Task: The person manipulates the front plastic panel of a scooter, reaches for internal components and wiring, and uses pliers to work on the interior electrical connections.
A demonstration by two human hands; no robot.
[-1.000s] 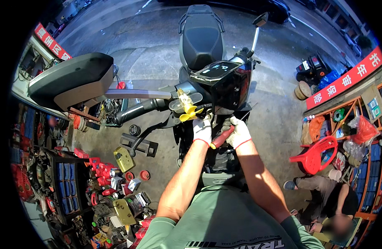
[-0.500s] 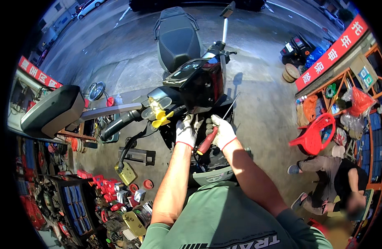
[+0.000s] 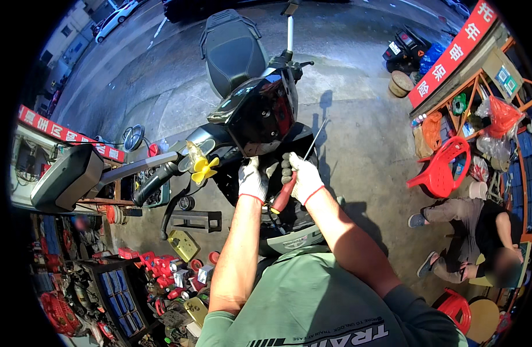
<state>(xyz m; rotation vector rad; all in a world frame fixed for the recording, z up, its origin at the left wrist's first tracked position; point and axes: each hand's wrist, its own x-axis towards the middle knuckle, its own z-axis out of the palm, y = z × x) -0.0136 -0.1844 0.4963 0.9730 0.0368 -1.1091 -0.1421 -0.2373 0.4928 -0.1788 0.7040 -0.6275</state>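
Both my hands wear white work gloves with red cuffs and grey palms. My right hand (image 3: pixel 305 178) is closed around a screwdriver (image 3: pixel 285 195), its red handle slanting down toward me and its long metal shaft pointing up and away to the right. My left hand (image 3: pixel 253 178) is at the lower edge of the scooter's glossy black front panel (image 3: pixel 264 118), thumb up against it. Its other fingers look curled, and what they pinch is hidden. Below both hands lies the scooter's opened dark front section (image 3: pixel 292 221), in front of my green shirt.
At left a mirror (image 3: pixel 69 176) and a yellow propeller ornament (image 3: pixel 204 170) jut from the handlebar. A low black bench (image 3: pixel 196 220) and cluttered tools and parts stand beyond. On the right are a red plastic chair (image 3: pixel 445 168), a seated person (image 3: pixel 480 231) and loaded shelves (image 3: pixel 523 173).
The view has shifted a little, so the scooter sits further left in the picture. Both hands stay by the panel, and the screwdriver remains in my right hand.
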